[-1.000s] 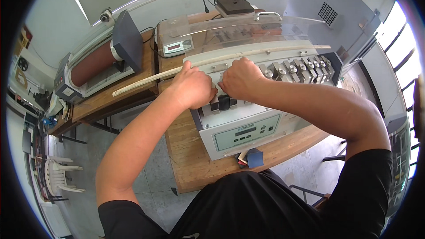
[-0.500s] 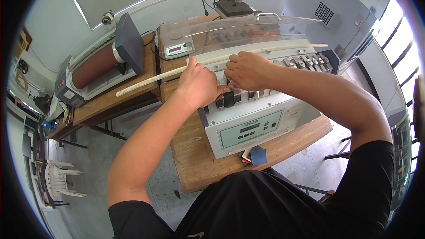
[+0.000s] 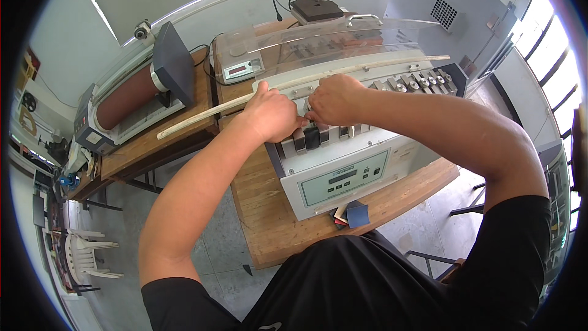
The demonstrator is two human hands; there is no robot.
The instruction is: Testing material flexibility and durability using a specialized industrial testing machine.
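Note:
Both my hands work at the left end of a row of metal clamps (image 3: 418,83) on a white bench-top machine (image 3: 294,179). My left hand (image 3: 272,114) is closed, its fingers curled and its thumb side up, the fingertips at the leftmost clamps. Beside it my right hand (image 3: 334,101) is closed too, fingers bent down onto the same spot. Just below the fingertips a black piece of flexible-looking material (image 3: 313,138) sits between metal clamp blocks. What the fingers grip is hidden behind them.
A long pale wooden stick (image 3: 202,114) lies across the machine behind my hands, under a raised clear cover (image 3: 343,40). Small coloured swatches (image 3: 356,214) lie on the wooden table (image 3: 269,233). A scale (image 3: 241,70), a drum machine (image 3: 125,95) and a drill press (image 3: 316,9) stand beyond.
The view has shifted slightly. My right hand has tipped a little at the clamps, its fingertips pressing lower; my left hand stays closed at the same place.

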